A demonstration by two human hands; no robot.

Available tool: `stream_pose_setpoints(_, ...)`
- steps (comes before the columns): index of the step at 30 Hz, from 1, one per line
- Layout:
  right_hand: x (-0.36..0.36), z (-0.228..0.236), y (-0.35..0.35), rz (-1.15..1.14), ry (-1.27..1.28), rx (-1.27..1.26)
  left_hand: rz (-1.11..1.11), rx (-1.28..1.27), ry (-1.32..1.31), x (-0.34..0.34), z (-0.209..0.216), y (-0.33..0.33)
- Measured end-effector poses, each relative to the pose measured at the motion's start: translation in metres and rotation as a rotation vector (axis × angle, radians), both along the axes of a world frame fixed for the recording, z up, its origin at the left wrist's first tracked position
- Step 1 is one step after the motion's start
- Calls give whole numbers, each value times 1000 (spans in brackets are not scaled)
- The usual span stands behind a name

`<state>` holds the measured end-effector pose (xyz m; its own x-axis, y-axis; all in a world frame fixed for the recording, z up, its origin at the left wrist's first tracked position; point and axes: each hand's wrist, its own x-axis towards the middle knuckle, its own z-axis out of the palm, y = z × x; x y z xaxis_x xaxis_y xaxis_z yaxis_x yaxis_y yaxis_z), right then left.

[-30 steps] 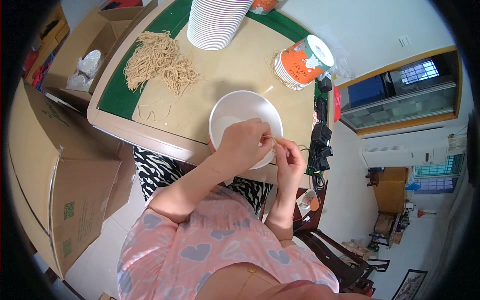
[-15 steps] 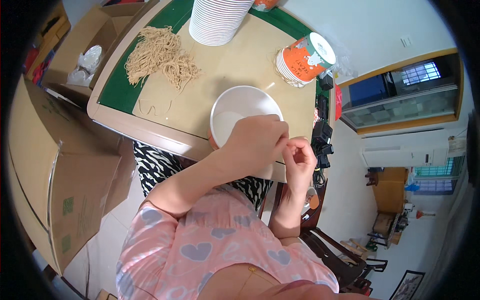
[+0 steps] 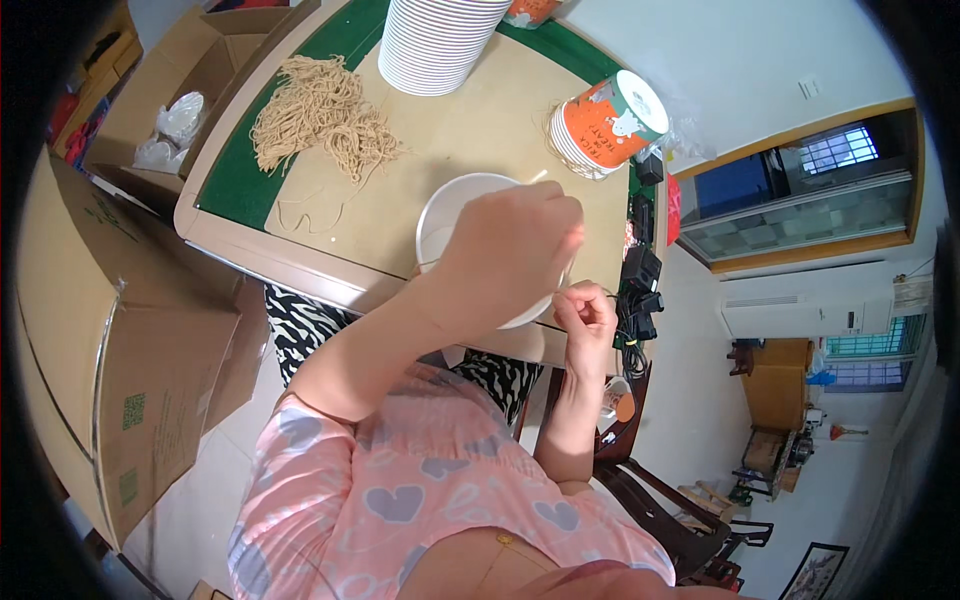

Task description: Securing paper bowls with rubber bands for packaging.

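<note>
A white-lined paper bucket (image 3: pixel 443 212) stands open side up at the table's near edge, partly covered by my left hand and forearm. My left hand (image 3: pixel 522 245) is raised over the bucket's right part, fingers closed in a pinch. Just right of the rim, my right hand (image 3: pixel 588 305) also pinches, thumb against fingertips. A short tan string shows faintly between the two hands; its ends are hidden in my fingers. At the far left of the table lies a loose heap of cut tan strings (image 3: pixel 310 110), with a few single strands (image 3: pixel 310 212) nearer to me.
A tall stack of white buckets (image 3: pixel 435 45) stands at the back. On the right, orange printed buckets (image 3: pixel 605 125) are stacked upside down, with strings hanging around their rims. Black power adapters (image 3: pixel 642 268) line the right edge. Cardboard boxes (image 3: pixel 165 390) stand left of the table.
My left hand has risen and moved slightly away from my body. My right hand has dropped a little lower and left, and its fingers have closed more tightly. The bucket has shifted slightly.
</note>
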<state>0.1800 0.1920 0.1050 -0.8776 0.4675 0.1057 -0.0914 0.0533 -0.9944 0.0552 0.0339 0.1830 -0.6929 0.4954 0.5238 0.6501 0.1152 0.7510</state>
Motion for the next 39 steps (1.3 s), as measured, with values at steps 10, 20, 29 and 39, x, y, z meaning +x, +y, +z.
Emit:
stream_pose_setpoints(10,-20,11,44,105,-225,200,-25,-304,-43,-47,-14,-51)
stream_pose_setpoints(20,-139,33,77,139,-94,671,-280,55,-802,-17,-55,-60)
stream_pose_setpoints(29,-49,35,-30,239,-273,752,-138,295,-969,-22,-89,-62)
stream_pose_setpoints(39,-59,17,9,-85,-75,675,-150,164,-612,-23,-74,-50)
